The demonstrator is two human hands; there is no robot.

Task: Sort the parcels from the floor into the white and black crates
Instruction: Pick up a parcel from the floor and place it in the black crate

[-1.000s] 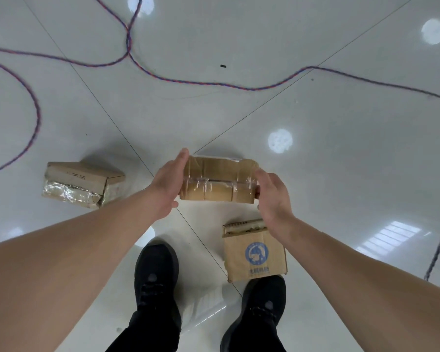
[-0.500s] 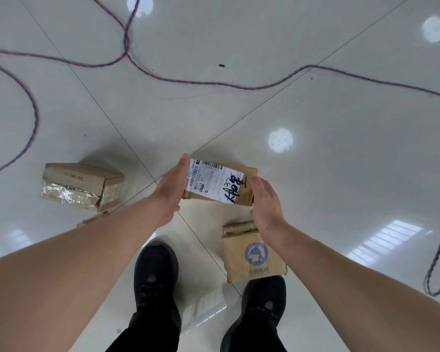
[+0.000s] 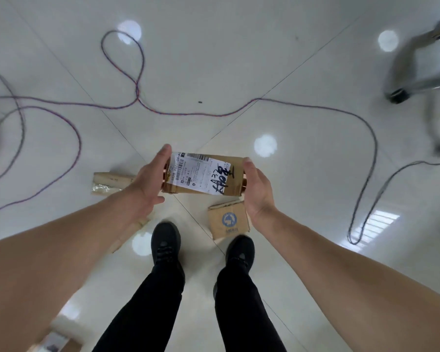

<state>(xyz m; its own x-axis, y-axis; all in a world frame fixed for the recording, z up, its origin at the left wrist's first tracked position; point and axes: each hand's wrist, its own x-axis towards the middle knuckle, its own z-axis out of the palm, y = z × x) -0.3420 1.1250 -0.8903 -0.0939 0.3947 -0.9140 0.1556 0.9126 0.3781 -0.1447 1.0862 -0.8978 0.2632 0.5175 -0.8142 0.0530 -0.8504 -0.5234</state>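
A long purple cord [image 3: 79, 138] lies in loops on the white floor [image 3: 302, 62], far left of the labelled parcel [image 3: 235, 182] and behind it too. A taped parcel [image 3: 109, 182] lies on the floor just left of the labelled parcel, partly hidden by the left arm.

The left hand [image 3: 150, 182] has its grip on the left end of the labelled parcel. Its fingers wrap over that end and its thumb sticks out below. The labelled parcel is a brown box up in the air between both hands, above the floor. Its white label [image 3: 201, 175] faces up, with black marker writing on it.

The right hand [image 3: 258, 190] has its grip on the right end of the labelled parcel, with the thumb on the top edge and the fingers hidden behind.

A small parcel with a blue mark [image 3: 228, 221] stands on the floor right below the labelled parcel, beside the right wrist. Two black shoes [image 3: 165, 246] stand below that.

A shiny metal frame with wheels [image 3: 414, 72] stands far off to the right of the labelled parcel. It looks blurry.
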